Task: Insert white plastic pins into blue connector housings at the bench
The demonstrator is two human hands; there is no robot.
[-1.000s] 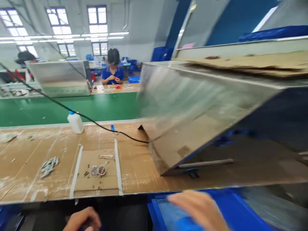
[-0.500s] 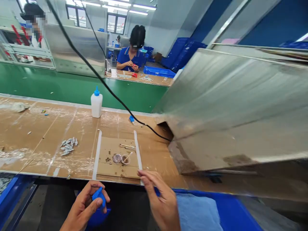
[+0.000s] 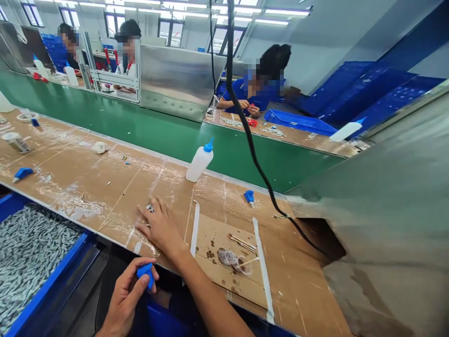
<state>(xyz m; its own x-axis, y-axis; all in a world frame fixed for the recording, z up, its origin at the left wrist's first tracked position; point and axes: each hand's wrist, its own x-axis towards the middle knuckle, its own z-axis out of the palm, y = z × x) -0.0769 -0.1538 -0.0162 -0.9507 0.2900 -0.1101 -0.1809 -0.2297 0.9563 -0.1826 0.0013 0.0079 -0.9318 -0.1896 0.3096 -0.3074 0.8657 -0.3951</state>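
Note:
My left hand [image 3: 129, 290] is closed around a small blue plastic part [image 3: 145, 275], just off the table's front edge. Farther forward, my right hand [image 3: 161, 224] reaches across with its fingers spread over a small pile of grey parts [image 3: 150, 208]. The hand hides most of that pile. To the right of my right forearm lies a cardboard sheet [image 3: 210, 229] with white tape strips along its sides. On it are small round dishes [image 3: 227, 256] with brown stains and several cotton swabs [image 3: 242, 242].
A white bottle [image 3: 199, 164] with a blue cap stands at the table's far edge. Another blue part [image 3: 249, 196] lies right of it. A blue bin [image 3: 75, 243] of grey parts sits front left. A black cable [image 3: 257, 159] hangs ahead. Co-workers sit beyond the green belt [image 3: 168, 126].
My right hand has moved left and forward from beside the cardboard sheet to the grey parts. My left hand still holds the blue part. The view has turned left.

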